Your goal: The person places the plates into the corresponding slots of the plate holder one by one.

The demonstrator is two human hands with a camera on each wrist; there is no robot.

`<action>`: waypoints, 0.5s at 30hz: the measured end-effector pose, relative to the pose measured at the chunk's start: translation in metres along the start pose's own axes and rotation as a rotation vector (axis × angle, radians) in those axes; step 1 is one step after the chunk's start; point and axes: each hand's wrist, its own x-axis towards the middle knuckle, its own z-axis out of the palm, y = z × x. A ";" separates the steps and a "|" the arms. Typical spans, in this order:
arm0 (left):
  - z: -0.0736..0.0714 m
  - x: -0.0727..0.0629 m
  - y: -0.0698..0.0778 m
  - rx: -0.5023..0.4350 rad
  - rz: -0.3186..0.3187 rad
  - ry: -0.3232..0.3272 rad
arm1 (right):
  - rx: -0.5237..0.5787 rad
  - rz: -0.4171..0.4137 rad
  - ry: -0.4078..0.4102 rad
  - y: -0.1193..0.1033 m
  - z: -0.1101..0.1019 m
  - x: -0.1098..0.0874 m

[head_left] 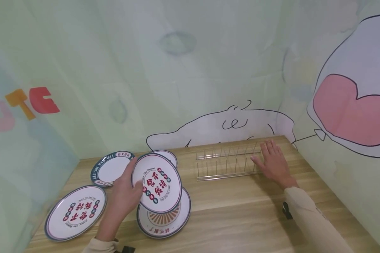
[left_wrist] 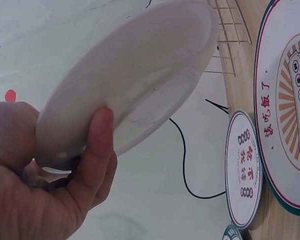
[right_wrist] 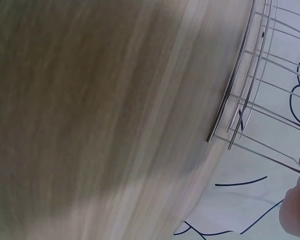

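In the head view a white plate [head_left: 158, 184] with red characters is held at its left edge by my left hand [head_left: 121, 196], thumb on its face. The left wrist view shows the underside of this plate [left_wrist: 140, 65], raised and tilted, with fingers curled against it. A silver wire dish rack [head_left: 228, 176] stands toward the back right. At the rack's right end rests my right hand [head_left: 274, 163], fingers extended and thumb spread out. Only fingertips show at the edge of the right wrist view, beside the rack's end wire [right_wrist: 265, 155].
Beneath the held plate lies a sunburst plate [head_left: 164, 225]. Behind it is a partly covered small plate [head_left: 169, 156]. A teal-rimmed plate [head_left: 114, 168] and another red-lettered plate [head_left: 77, 214] lie at left. Printed fabric walls [head_left: 209, 70] border the wooden table [head_left: 228, 214].
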 end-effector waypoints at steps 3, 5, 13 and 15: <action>0.002 0.003 0.002 -0.014 0.009 0.010 | 0.008 -0.005 0.009 0.001 0.001 0.001; 0.004 0.005 0.004 -0.021 0.017 0.018 | 0.010 -0.006 0.009 0.002 0.001 0.001; 0.010 0.015 0.017 -0.036 0.032 0.023 | 0.011 -0.006 -0.012 0.003 0.001 0.002; 0.012 0.018 0.019 -0.042 0.046 0.027 | 0.009 -0.005 -0.017 0.004 0.002 0.001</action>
